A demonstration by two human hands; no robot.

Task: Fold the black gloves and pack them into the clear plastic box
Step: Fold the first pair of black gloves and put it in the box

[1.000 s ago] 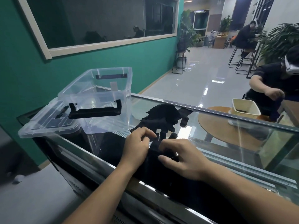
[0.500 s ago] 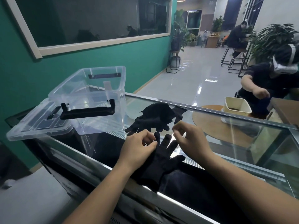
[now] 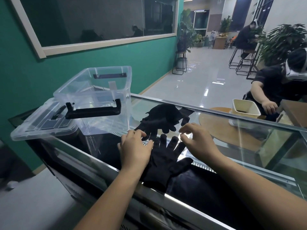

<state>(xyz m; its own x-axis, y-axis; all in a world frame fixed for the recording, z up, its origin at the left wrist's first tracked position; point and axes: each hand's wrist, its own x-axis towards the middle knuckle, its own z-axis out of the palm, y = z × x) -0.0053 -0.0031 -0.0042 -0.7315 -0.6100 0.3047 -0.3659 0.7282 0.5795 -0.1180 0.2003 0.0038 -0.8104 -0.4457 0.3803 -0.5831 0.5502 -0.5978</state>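
2 bare hands work over a glass-topped table (image 3: 216,123) with a metal rim, beside a teal wall (image 3: 83,68) with a framed window; glossy tiled floor, potted plants and stools beyond. No legible writing anywhere. Clear plastic box (image 3: 99,103), black handle, stands open and holds nothing; its lid (image 3: 39,123) lies just beside it. 1 black glove (image 3: 164,161) lies flat, fingers spread, cuff over the near rim. Left hand (image 3: 134,150) rests palm-down on its edge, fingers loosely extended; right hand (image 3: 199,140) hovers with fingers curled, gripping nothing. Heap of gloves (image 3: 162,117) lies behind.
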